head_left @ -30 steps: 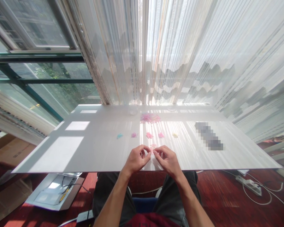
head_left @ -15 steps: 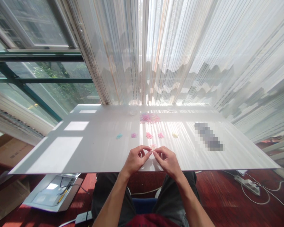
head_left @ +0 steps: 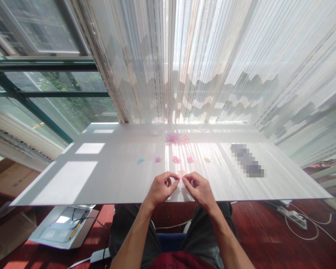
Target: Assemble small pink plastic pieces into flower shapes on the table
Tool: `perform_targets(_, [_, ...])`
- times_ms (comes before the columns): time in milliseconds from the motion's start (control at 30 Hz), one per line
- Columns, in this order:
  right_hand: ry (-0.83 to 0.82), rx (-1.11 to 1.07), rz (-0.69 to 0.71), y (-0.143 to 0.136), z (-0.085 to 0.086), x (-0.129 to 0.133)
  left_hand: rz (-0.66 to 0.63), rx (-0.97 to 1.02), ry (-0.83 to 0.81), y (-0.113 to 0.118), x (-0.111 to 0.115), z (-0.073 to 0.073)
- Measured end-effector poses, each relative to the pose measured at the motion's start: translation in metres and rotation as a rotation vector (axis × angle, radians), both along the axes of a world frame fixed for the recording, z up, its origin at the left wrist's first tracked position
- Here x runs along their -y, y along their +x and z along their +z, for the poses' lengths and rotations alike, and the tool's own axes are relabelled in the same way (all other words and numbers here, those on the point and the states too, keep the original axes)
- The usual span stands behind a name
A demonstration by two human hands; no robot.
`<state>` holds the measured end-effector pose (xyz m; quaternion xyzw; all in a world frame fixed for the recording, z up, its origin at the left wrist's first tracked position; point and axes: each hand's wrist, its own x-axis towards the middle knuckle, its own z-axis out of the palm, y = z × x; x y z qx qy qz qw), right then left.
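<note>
Pink, thin and loose: a few small pieces (head_left: 181, 172) lie at lower centre of the frame, just beyond my fingertips, on the white table (head_left: 114, 183). They look like short, slender strips or loops; too small to make out singly.

Grip: left hand (head_left: 162, 188) and right hand (head_left: 199, 188) nearly meet at lower centre, each in a narrow thumb-and-forefinger pinch. Whether either is closed on a piece, I cannot tell; the tips are too fine to resolve.

Progress, my judgement: partway. Done: five small piles in a row across the middle of the frame, each mainly one colour. Left to right: blue pile (head_left: 140, 160), purple pile (head_left: 158, 159), red pile (head_left: 176, 160), pink pile (head_left: 190, 159), yellow pile (head_left: 207, 159). Red and pink stand closest together; none touch. Left: the heap (head_left: 177, 139), above that row, larger than any pile and mixed pink, lilac and paler tones; also the few pieces at my fingers, apart from every pile.

Outward: two clear dishes near the table's far edge, one upper left of the heap (head_left: 157, 129), one upper right (head_left: 203, 127); faint in glare, contents not discernible. Right of centre, a pixelated thing (head_left: 248, 160), unidentifiable. Curtain (head_left: 212, 56) fills the upper frame.
</note>
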<state>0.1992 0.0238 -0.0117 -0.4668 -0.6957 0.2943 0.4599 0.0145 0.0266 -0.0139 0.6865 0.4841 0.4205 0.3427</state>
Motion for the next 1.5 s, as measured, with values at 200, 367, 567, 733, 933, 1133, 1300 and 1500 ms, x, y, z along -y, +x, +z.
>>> perform_targets(200, [-0.024,-0.009,0.002,0.0002,0.0004,-0.0001,0.004,0.01,0.0,0.0002,0.0005,0.0013])
perform_targets(367, [-0.056,-0.015,0.008,0.0019,0.0005,-0.0004,-0.006,0.046,-0.018,0.0006,0.0013,0.0012])
perform_targets(567, [-0.069,-0.024,0.025,0.003,0.0003,-0.0003,0.016,0.112,-0.006,0.0011,0.0015,0.0006])
perform_targets(733, [-0.076,-0.026,0.065,0.0028,-0.0012,-0.0007,0.022,0.127,0.024,0.001,0.0024,0.0007])
perform_targets(933, [-0.095,-0.032,0.052,0.0033,-0.0021,-0.0011,0.024,0.084,0.032,0.0002,0.0019,0.0001])
perform_targets(1133, [-0.108,-0.02,0.043,0.0029,-0.0002,0.0001,0.014,0.071,0.004,0.0,0.0018,-0.0015])
perform_targets(1300, [-0.122,-0.006,0.033,0.0034,-0.0014,-0.0005,-0.009,0.095,0.001,0.0006,0.0029,-0.0004])
perform_targets(1500, [-0.149,-0.063,0.056,0.0049,-0.0058,0.0005,-0.022,0.124,-0.02,0.0016,0.0033,-0.0019])
